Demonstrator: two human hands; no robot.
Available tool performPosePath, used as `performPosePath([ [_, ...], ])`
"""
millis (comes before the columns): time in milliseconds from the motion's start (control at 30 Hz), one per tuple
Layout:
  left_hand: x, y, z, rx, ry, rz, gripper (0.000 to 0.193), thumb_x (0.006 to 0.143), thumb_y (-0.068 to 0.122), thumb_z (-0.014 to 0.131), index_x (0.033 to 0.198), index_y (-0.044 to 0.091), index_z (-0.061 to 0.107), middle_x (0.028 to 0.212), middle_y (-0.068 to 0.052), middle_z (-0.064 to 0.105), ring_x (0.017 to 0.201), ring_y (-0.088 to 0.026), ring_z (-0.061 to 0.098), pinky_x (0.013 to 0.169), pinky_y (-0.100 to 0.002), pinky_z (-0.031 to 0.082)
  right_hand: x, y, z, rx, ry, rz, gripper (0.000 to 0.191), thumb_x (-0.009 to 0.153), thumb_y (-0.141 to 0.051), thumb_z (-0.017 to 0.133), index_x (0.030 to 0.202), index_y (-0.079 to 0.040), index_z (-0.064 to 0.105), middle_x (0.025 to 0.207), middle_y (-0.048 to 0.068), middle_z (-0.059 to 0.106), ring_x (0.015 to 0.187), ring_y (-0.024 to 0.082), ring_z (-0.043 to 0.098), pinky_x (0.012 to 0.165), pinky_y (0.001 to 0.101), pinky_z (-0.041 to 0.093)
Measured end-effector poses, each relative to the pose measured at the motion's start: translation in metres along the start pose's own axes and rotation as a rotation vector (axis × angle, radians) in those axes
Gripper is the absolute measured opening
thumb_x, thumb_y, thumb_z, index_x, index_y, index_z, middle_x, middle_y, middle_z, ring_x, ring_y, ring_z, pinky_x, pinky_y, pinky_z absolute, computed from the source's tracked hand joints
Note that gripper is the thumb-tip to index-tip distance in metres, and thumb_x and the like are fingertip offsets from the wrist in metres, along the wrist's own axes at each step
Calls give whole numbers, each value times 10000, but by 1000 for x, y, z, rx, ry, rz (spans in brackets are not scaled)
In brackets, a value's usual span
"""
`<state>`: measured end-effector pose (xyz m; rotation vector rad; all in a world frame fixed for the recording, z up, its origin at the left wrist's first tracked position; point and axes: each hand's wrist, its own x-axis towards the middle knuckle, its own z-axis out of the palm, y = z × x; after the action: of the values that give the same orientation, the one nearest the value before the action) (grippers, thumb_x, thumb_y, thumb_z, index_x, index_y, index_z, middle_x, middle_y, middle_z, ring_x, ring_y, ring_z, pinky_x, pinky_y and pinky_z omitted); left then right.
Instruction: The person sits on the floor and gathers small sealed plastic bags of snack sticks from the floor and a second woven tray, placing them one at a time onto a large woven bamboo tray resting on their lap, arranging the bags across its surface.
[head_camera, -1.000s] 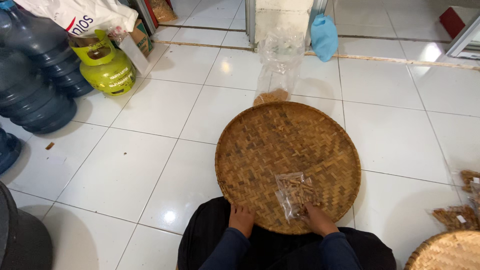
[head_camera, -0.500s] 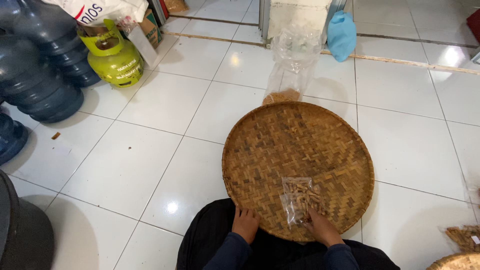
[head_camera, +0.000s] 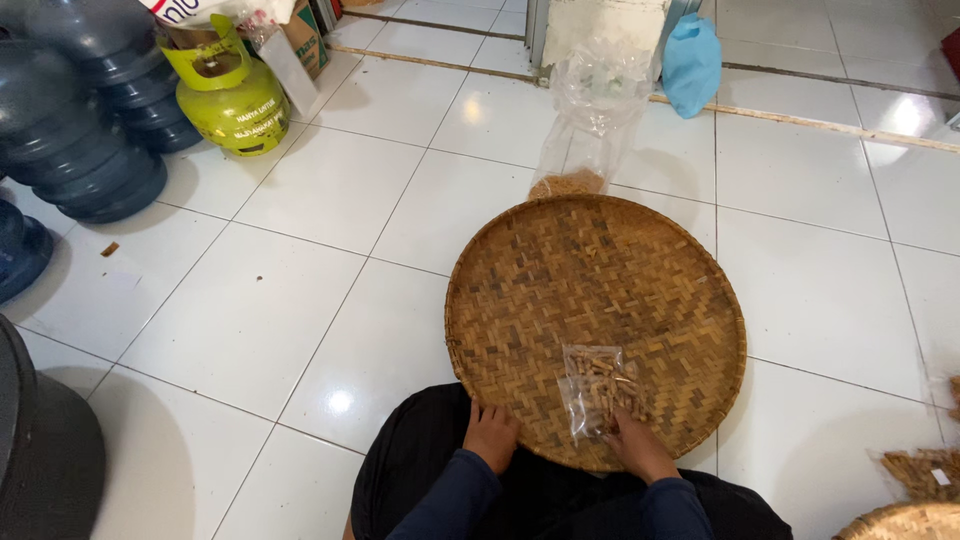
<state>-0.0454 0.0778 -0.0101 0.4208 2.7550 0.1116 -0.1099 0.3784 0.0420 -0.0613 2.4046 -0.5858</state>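
White glossy floor tiles (head_camera: 330, 190) fill the room, with thin dark grout lines and glare spots. At 10 o'clock stand stacked blue water jugs (head_camera: 85, 130) and just beside them a green gas cylinder (head_camera: 232, 95); a cardboard box (head_camera: 305, 35) sits behind it. At 12 o'clock a clear plastic bag (head_camera: 590, 120) holding some brown snack sticks at its bottom stands on the floor, touching the far rim of the round woven bamboo tray (head_camera: 600, 290). A blue bag (head_camera: 692, 62) leans near a white wall base at 1 o'clock. Small packets of snacks (head_camera: 920, 470) lie at 4 o'clock beside the edge of a 2nd woven tray (head_camera: 905, 520).

The small clear packet of brown sticks (head_camera: 600, 390) lies on the tray at its near edge, at 6 o'clock. The right hand (head_camera: 640, 448) touches the packet's lower end, its grip loosely curled on the plastic. The left hand (head_camera: 492, 435) rests released on the tray rim, holding nothing.

Compared with 0.5 seconds ago, the hands and packet sit much as before; the view has shifted slightly, bringing the 2nd tray's edge more into sight.
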Motion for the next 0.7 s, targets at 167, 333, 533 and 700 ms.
performPosePath([
  [167,0,12,-7,-39,5,65,533,958,286,689,1427,71,552,1506,-267,440,1446,-439,327,1186,-702,74,14,9,8,3,42,-45,394,967,-294,680,1240,-53,531,1131,210,704,1026,353,687,867,449,539],
  [333,8,22,-10,-27,-28,157,490,999,291,650,1433,84,553,1492,-267,450,1454,-456,299,1188,-709,35,9,0,6,-65,-82,27,434,1002,-344,651,1276,-14,586,1141,209,741,1026,350,725,884,451,557],
  [533,15,26,-5,-77,28,237,481,973,274,670,1405,82,577,1403,-223,534,1410,-426,389,1200,-719,84,-14,-23,13,43,-107,-94,498,961,-304,681,1395,-121,520,1210,165,699,1111,310,683,936,412,546],
  [700,8,30,-5,-95,182,282,463,937,269,691,1350,75,615,1304,-224,588,1330,-439,466,1184,-679,206,-30,-29,28,52,-56,-210,517,852,-250,761,1318,-104,591,1181,140,733,1106,299,706,955,399,562],
])
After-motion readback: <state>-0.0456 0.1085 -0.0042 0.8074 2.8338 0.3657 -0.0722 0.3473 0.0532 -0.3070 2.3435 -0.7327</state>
